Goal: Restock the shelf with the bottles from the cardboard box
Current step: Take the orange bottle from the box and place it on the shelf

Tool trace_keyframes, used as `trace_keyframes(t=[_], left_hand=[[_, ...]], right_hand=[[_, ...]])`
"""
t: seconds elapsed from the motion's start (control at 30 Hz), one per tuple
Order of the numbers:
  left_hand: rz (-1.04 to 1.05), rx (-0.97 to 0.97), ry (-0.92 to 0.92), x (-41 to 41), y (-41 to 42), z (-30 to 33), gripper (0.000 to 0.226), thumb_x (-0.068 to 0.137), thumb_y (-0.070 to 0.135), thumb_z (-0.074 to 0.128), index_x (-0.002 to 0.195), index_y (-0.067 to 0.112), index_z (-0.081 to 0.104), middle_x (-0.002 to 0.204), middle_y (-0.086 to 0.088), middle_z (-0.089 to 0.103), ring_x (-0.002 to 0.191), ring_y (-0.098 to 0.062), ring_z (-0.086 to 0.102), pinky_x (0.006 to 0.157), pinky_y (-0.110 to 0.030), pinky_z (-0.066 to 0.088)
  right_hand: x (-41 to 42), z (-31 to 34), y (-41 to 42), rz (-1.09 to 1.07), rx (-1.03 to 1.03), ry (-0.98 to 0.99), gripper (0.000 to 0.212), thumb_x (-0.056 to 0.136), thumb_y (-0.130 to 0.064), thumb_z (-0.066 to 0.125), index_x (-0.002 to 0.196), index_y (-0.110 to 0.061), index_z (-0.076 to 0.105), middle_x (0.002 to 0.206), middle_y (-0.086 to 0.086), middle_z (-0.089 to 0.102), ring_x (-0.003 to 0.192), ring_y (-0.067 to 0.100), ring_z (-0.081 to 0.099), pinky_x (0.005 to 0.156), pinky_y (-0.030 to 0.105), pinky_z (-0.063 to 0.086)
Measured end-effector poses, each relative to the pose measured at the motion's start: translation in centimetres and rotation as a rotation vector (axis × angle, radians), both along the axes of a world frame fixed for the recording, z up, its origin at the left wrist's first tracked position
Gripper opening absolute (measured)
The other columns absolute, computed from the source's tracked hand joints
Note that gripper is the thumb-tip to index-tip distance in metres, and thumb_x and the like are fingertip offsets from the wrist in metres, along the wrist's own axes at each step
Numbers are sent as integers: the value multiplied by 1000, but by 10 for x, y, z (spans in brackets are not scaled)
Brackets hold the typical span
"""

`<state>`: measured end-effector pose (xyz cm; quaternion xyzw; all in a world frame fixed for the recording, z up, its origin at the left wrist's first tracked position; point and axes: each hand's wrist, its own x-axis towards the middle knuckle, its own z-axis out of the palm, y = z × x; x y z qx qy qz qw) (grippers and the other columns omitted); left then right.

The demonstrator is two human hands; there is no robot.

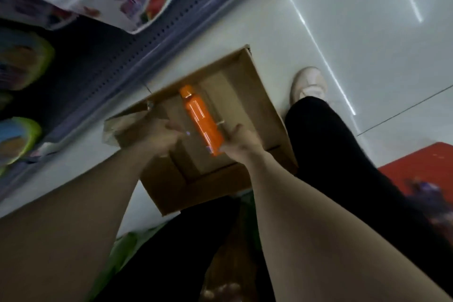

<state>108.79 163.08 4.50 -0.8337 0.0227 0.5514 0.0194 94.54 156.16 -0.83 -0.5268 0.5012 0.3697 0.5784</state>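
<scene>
Orange bottle (202, 120), smooth glossy plastic, slim cylinder with a matching orange cap, lies tilted over the open cardboard box (255, 95), cap pointing away from the hands. Right hand (241, 141) holds the bottom end, fingers curled around it; grip looks closed but blur hides the fingertips. Left hand (159, 133) sits just beside the bottle on its other side, fingers partly bent, touching or nearly touching the box wall; cannot tell if it grips anything. Box is plain brown corrugated card, flaps open, inside looks otherwise empty, so likely the last bottle. Step in hand: lifting a bottle out of the box. Next move calls for raising it clear of the box walls and swinging it left of the left hand toward the shelf (137, 56), a dark perforated metal edge with blurry colourful packs. Box rests on the pale shiny floor (367, 32); white shoe (308, 84) beyond the right hand.
</scene>
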Motion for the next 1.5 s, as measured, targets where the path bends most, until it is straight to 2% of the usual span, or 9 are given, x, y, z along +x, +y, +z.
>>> trace_keyframes(t=[0.07,0.23,0.4,0.53,0.7,0.77,1.1,1.37,1.5], left_hand=[[67,23,3,-1,5,-28,15,87,18,62,99,9,60,83,-9,60,67,-16,54,59,-26,46],[114,45,12,8,15,-75,38,83,25,65,119,13,59,113,-13,65,103,-27,63,86,-39,53],[92,38,38,19,23,-95,31,84,21,63,114,15,58,100,-8,65,95,-22,62,79,-35,51],[69,18,37,29,28,-94,8,86,19,61,92,23,57,89,0,58,100,-26,62,86,-39,52],[35,1,41,35,26,-75,7,87,21,61,92,24,58,89,0,59,104,-30,62,93,-45,52],[30,-11,41,32,22,-58,5,87,21,60,85,25,58,94,-6,62,104,-31,62,92,-45,52],[79,-95,91,3,-20,83,36,87,26,61,121,15,55,112,-10,62,100,-26,62,90,-42,52],[240,-181,55,-21,-32,222,36,82,37,65,112,20,54,108,-4,61,99,-25,63,84,-38,53],[453,-345,94,-30,-36,291,69,64,53,73,121,19,54,117,-1,65,100,-20,64,72,-32,51]], right_hand=[[2,-23,12,-25,-5,19,54,87,-18,63,134,-5,42,132,15,53,123,32,49,99,38,40],[20,-77,44,-77,-58,18,75,73,-33,76,135,-10,40,131,13,52,118,32,53,98,46,47],[40,-112,66,-48,-100,11,101,66,-41,80,143,-12,23,142,14,39,129,33,43,102,51,43],[48,-125,70,32,-152,-22,93,71,-36,78,142,-14,21,147,13,35,134,33,38,103,50,42],[38,-121,48,56,-34,-60,80,70,-31,79,135,-14,37,134,11,52,120,29,53,92,36,44],[29,-103,29,35,45,-62,81,67,-31,80,136,-18,39,132,8,54,117,27,55,88,35,43],[-2,58,-48,15,149,-68,87,62,-29,83,136,-24,38,125,5,58,110,25,58,90,39,47],[-3,223,-58,-51,10,-242,67,58,-27,85,112,-25,45,103,-3,59,96,20,60,78,30,47],[2,301,-62,-6,-118,-316,63,57,-30,85,105,-21,45,104,1,62,93,21,60,75,30,46]])
